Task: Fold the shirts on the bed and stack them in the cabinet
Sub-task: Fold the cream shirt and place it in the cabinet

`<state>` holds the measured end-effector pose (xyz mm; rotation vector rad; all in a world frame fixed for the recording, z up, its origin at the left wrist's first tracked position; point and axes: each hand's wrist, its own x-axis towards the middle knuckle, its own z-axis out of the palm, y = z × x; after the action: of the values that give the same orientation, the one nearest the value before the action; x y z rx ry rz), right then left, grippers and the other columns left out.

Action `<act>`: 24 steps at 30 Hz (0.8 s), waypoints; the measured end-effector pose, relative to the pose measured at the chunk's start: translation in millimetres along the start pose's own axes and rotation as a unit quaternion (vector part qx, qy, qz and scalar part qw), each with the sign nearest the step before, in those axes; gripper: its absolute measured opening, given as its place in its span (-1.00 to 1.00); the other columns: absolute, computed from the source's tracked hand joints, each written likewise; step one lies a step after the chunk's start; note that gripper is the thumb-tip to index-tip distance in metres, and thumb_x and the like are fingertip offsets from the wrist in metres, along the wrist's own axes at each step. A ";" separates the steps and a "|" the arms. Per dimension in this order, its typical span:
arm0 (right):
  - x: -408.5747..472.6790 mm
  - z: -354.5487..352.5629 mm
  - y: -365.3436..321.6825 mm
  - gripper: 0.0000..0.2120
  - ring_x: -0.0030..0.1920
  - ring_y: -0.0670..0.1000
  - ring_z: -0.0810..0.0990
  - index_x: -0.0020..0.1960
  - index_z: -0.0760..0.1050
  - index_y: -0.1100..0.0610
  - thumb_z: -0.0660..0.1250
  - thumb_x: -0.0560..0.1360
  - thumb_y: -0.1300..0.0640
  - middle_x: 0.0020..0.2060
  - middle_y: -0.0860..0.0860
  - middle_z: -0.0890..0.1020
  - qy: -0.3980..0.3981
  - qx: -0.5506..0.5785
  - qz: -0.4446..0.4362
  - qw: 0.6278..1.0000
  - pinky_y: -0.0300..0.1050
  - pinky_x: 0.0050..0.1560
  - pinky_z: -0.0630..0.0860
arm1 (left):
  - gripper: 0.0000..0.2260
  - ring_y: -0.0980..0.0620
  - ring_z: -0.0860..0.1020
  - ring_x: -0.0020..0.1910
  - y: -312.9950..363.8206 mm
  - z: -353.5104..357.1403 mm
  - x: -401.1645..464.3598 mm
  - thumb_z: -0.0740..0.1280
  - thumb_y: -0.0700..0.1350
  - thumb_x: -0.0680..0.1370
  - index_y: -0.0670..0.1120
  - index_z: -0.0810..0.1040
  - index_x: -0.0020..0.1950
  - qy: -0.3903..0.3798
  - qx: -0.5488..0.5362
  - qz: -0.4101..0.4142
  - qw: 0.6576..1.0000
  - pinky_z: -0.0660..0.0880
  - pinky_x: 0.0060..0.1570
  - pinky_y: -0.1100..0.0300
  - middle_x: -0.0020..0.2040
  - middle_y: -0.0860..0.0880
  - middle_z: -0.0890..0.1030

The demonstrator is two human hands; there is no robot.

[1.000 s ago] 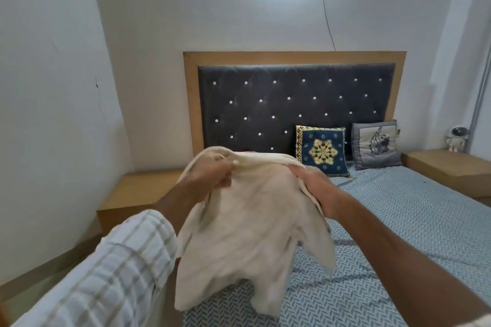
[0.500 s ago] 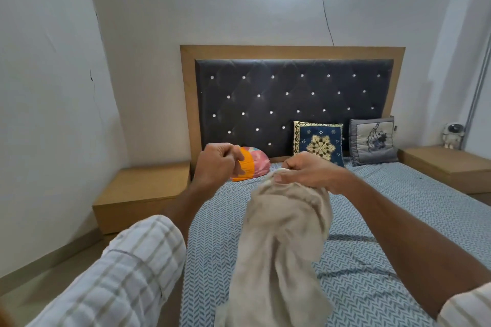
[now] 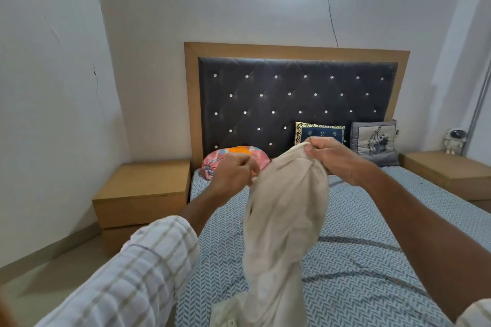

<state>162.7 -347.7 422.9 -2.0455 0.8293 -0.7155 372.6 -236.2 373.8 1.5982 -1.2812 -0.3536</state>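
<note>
Cream shirt hangs bunched from your right hand, clamped at its top — left hand, at nine o'clock, pinches its edge, likely to spread it.

A single cream-coloured shirt hangs bunched above the bed, gathered at its top edge in the right hand, whose fingers curl round the cloth. From there it falls in a long, twisted drape, wide and rounded near the top, narrower lower down. Its bottom end lies crumpled on the patterned sheet near the foot edge of the bed, toward the left side. The fabric is plain, soft and creased.
</note>
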 end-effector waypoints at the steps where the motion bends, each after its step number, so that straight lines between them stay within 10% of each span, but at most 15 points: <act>1: 1.2 -3.0 5.5 -0.69 -0.25 -0.07 0.42 -0.18 0.51 0.09 0.14 0.69 0.17 -0.28 -0.02 0.50 0.032 -0.002 -0.007 0.999 -0.15 -0.23 0.33 | -0.73 -0.05 0.61 -0.34 3.8 -7.1 3.2 0.22 -0.26 0.62 -0.15 0.57 -0.25 0.023 -0.020 0.000 1.000 0.63 -0.11 -0.21 -0.30 -0.09 0.59; 6: -1.2 5.6 4.8 -0.70 -0.18 -0.04 0.46 -0.20 0.55 0.04 0.19 0.67 0.12 -0.22 0.01 0.52 0.050 0.000 -0.017 0.999 -0.06 -0.10 0.38 | -0.92 -0.02 0.67 -0.09 22.0 -18.6 3.2 0.44 -0.12 0.56 -0.03 0.61 0.04 -0.085 -0.029 0.034 0.995 0.67 -0.10 0.00 -0.09 -0.03 0.66; 8: -1.1 16.9 -4.5 -0.65 -0.27 -0.05 0.38 -0.31 0.52 -0.01 0.22 0.65 0.08 -0.33 -0.05 0.44 0.048 -0.013 -0.037 0.998 -0.08 -0.22 0.32 | -0.67 0.10 0.67 -0.08 23.0 -1.6 -1.7 0.52 0.01 0.47 0.02 0.61 0.21 -0.136 0.022 0.060 0.989 0.65 -0.12 0.14 -0.03 0.03 0.68; 12: 0.2 21.5 -16.1 -0.70 -0.37 -0.07 0.26 -0.25 0.45 0.12 0.27 0.62 0.04 -0.40 -0.06 0.32 0.047 0.001 -0.059 0.997 -0.13 -0.36 0.20 | -0.79 0.02 0.54 -0.31 13.5 24.3 -3.1 0.44 -0.04 0.55 -0.17 0.62 -0.17 -0.037 0.131 0.122 0.983 0.53 -0.26 0.10 -0.31 -0.01 0.62; 18: -5.4 9.7 -4.3 -0.65 -0.33 -0.07 0.37 -0.33 0.40 0.05 0.26 0.63 0.05 -0.36 -0.07 0.44 0.059 -0.145 -0.049 0.986 -0.14 -0.29 0.29 | -0.72 -0.10 0.51 -0.31 19.2 5.5 5.2 0.31 -0.08 0.61 -0.22 0.61 -0.22 0.023 0.056 0.113 0.992 0.55 -0.21 -0.02 -0.28 -0.17 0.61; 21: -8.1 27.5 -4.4 -0.98 -0.13 -0.02 0.60 -0.06 0.55 0.03 0.38 0.54 0.12 -0.16 -0.06 0.64 0.006 -0.118 -0.064 0.991 -0.16 -0.10 0.53 | -0.71 0.08 0.47 -0.33 35.6 5.8 7.8 0.29 -0.07 0.63 -0.15 0.59 -0.24 0.038 0.052 0.121 0.990 0.49 -0.22 0.06 -0.31 -0.06 0.59; 24: -10.7 40.4 -11.0 -0.67 0.03 -0.03 0.68 0.20 0.51 0.07 0.51 0.48 0.12 0.01 0.01 0.68 -0.069 0.015 -0.082 0.994 -0.13 0.04 0.63 | -0.75 0.04 0.62 -0.27 43.5 6.0 8.5 0.35 0.01 0.61 -0.10 0.68 -0.16 0.048 0.038 0.116 0.991 0.61 -0.15 0.04 -0.27 0.01 0.66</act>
<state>188.5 -315.8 408.9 -2.1261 0.5746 -0.6634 347.3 -243.1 410.0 1.4900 -1.4030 -0.0840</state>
